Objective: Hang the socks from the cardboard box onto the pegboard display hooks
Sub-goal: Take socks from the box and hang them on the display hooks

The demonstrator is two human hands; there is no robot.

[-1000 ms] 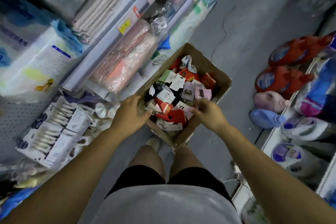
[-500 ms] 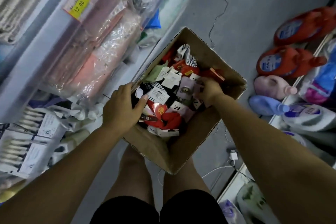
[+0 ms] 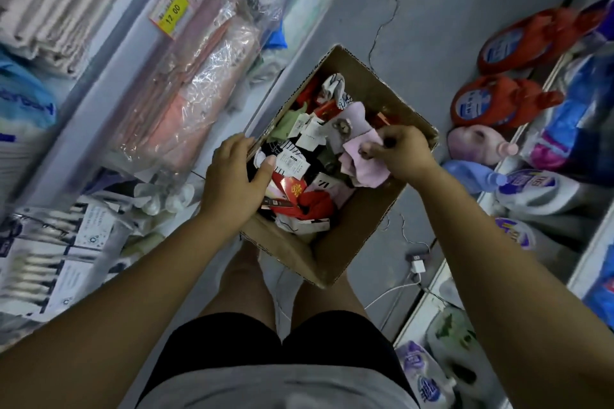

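1. The box (image 3: 319, 262) stands open in the aisle, just beyond the person's knees, between the left shelf (image 3: 99, 83) and the bottles (image 3: 531, 40) on the right.
2. Socks (image 3: 299, 189) fill the box in a loose heap of red, white, black and green, most with paper tags.
3. The left hand (image 3: 232, 183) grips the box's left rim, with the fingers over the outside and the thumb lying inside on the heap.
4. The right hand (image 3: 403, 153) is at the box's right side, its fingers closed in a pinch on a pink sock (image 3: 362, 163), which hangs just above the heap.
5. A yellow price tag (image 3: 172, 12) reads 12 00 on the shelf edge.
6. A white charger (image 3: 417, 266) lies on the grey floor (image 3: 432, 26), right of the box.
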